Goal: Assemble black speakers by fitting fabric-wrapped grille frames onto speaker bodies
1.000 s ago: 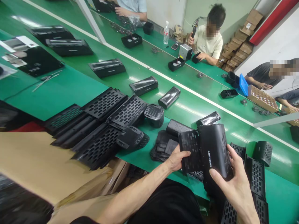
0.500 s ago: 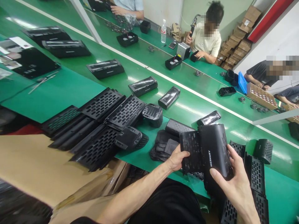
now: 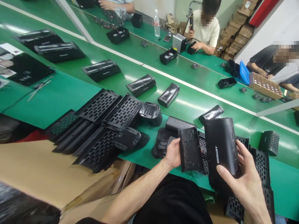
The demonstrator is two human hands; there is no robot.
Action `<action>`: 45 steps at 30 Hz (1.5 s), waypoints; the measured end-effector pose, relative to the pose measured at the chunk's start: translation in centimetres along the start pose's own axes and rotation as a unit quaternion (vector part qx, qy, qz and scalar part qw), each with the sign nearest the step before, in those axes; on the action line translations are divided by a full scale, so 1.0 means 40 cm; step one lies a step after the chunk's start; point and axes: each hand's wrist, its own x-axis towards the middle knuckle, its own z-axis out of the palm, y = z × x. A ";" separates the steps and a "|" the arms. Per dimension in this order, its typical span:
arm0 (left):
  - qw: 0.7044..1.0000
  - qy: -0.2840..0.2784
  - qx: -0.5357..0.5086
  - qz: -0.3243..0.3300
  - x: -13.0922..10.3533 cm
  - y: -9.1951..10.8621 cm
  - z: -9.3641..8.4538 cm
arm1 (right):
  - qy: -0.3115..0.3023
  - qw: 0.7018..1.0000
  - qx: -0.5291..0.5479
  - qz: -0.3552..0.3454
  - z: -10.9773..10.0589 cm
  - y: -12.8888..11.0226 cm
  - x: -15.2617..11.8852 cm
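Observation:
My right hand grips a black speaker housing lettered MERKURY, the thumb on its front and the fingers round its right side. My left hand is closed on the left edge of a black perforated grille panel. The panel stands upright beside the housing, with a narrow gap between them. Behind the panel lie dark padded pieces and a perforated black housing on the green bench.
Stacked black grilles lie to the left, with end caps beside them. Wrapped speaker housings rest along the green belt. More grilles are at the right. A cardboard box stands at lower left. A co-worker sits across.
The grille has come away from the housing's left side and turned, leaving a gap. The housing has shifted slightly right in view. Across the belt, the co-worker's tool has lowered onto a black part.

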 end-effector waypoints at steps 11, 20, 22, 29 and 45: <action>1.000 0.016 -0.008 0.007 0.007 -0.007 0.000 | 0.020 0.998 0.032 0.055 -0.007 0.010 -0.005; 0.997 -0.037 -0.050 0.038 0.034 -0.036 0.049 | 0.016 0.996 0.028 0.089 -0.016 -0.003 0.031; 0.997 -0.048 -0.051 0.037 0.037 -0.042 0.050 | 0.010 0.997 0.016 0.073 -0.018 0.016 0.038; 0.987 -0.134 -0.046 0.079 0.042 -0.061 0.064 | -0.039 0.998 -0.045 -0.038 0.015 0.044 0.052; 0.972 -0.184 0.005 0.144 0.099 -0.087 0.061 | -0.055 0.966 -0.168 -0.187 0.043 0.068 0.092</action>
